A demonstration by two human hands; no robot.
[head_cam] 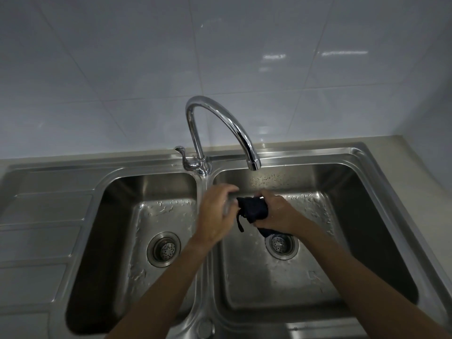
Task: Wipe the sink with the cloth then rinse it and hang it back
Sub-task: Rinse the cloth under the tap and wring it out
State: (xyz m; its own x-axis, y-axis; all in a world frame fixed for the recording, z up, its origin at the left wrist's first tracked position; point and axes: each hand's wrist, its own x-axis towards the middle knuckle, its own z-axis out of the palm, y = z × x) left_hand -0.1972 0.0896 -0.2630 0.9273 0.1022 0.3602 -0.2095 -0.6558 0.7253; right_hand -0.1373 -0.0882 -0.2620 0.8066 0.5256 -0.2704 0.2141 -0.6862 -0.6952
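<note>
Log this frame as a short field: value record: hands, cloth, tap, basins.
left hand: over the divider between the basins, fingers curled beside the cloth; contact with it unclear
right hand: grip closed on the cloth
cloth: dark, bunched, one strip dangling, held above the right basin
faucet: spout ends over the right basin; no stream visible
right basin: droplets on floor and back wall, drain strainer in place
left basin: droplets on floor, strainer in place
</note>
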